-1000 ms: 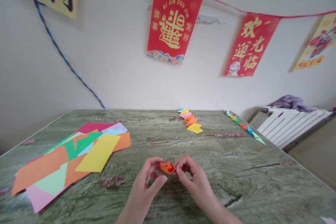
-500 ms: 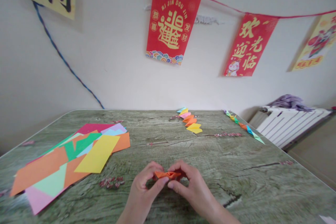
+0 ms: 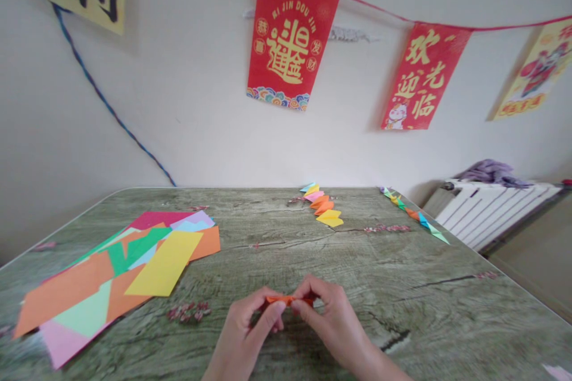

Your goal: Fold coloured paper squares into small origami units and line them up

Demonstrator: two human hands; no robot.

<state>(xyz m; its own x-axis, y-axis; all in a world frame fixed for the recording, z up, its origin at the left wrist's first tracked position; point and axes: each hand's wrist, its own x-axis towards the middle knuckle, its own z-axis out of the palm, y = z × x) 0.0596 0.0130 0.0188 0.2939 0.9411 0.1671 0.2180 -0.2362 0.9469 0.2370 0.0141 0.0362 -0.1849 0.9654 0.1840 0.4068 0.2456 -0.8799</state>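
A small piece of folded orange paper is held between my two hands, low in the middle of the head view. My left hand pinches its left end, thumb in front and fingers behind. At the other end, my right hand grips it between thumb and fingers. The paper looks narrow and edge-on from here; its ends are partly covered by my fingers. Both hands are just above the table, and the two thumbs are close together.
Coloured paper sheets lie overlapping on the left. Several folded paper pieces line up at the back. Another row of folded pieces follows the right edge. Beyond stands a white radiator with a purple cloth. Red banners hang on the wall.
The orange paper now looks flatter and narrower, its middle opening no longer visible. My right hand's fingers have shifted their grip slightly, and the view has moved a little.
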